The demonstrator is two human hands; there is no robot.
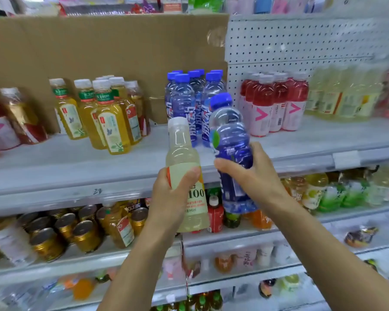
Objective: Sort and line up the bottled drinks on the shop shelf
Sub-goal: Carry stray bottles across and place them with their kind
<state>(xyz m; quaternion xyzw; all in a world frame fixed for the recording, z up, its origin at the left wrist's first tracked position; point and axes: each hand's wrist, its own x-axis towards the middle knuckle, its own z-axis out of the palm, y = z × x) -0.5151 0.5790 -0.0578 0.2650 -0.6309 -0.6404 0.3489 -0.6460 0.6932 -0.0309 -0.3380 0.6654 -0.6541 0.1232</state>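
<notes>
Reference point: the cluster of blue-capped bottles (190, 97) standing at the back of the grey shelf (76, 167).

1. Left of the cluster, amber tea bottles (103, 113) with white caps stand in a loose group, unevenly aligned. They are backed by a cardboard sheet (99, 46).

2. In front of the cluster and slightly to its left, the left hand (173, 194) holds a pale yellow bottle (184, 153) with a white cap, close to upright. The grip sits at label height on the mid-body. The thumb (189, 173) presses across the front of the label and the palm wraps the left side. The remaining fingers pass behind the bottle and cannot be seen.

3. In front of the cluster and slightly to its right, the right hand (249, 173) holds a blue bottle (229, 135) of the same kind as the cluster, its cap tipped a little leftward. The thumb lies across the front of the body, and the fingers (258, 149) curl closed round the right side. The base hangs below the hand.

4. The two held bottles sit close together with a visible gap between them. Both are off the shelf, in front of its edge.

5. Right of the cluster, red bottles (274, 104) stand bunched against the pegboard (301, 41). Further right is a blurred group of pale bottles (341, 95).
</notes>
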